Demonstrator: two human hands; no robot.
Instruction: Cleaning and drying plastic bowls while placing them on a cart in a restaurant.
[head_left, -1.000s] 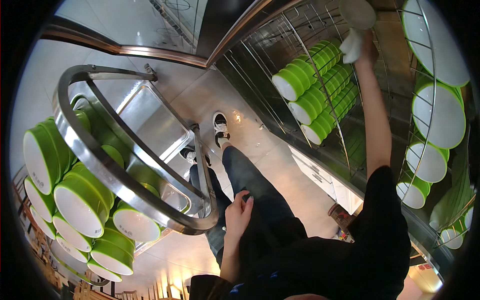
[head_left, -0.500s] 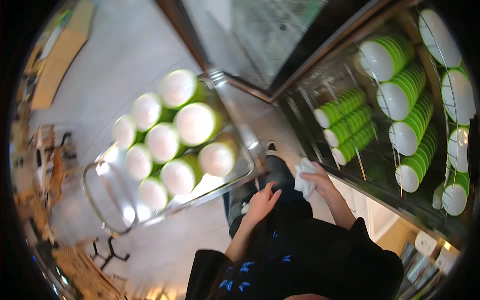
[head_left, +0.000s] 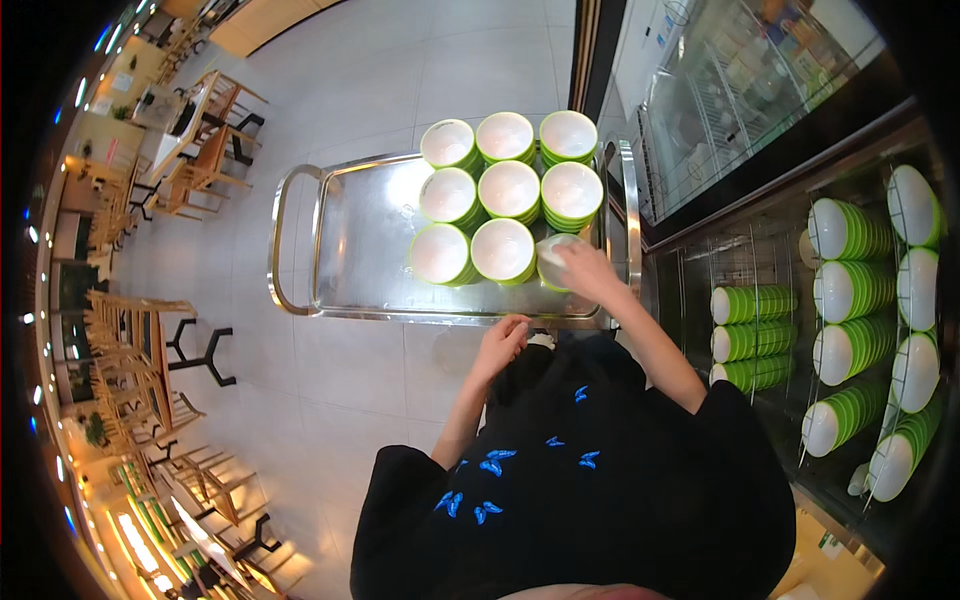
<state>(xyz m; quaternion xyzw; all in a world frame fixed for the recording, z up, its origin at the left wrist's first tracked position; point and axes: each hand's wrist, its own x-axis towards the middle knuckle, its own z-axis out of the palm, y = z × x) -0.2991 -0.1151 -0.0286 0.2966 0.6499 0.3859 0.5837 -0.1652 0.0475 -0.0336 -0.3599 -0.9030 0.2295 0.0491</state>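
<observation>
Fingers of the left hand (head_left: pixel 502 343) curl loosely by the trolley (head_left: pixel 360 275); at its near-right corner, the right hand (head_left: pixel 588 269) apparently handles a green-white bowl (head_left: pixel 549 267) (I cannot tell either grip); the next move calls for steady rim contact.

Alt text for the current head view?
A person's right hand is at the near right corner bowl among green and white bowls grouped on a steel cart, left hand by the cart's near edge. More bowls lie sideways in an open cabinet at right.

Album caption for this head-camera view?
Right hand at a green-rimmed corner bowl on a steel cart, left hand near its edge.
</observation>
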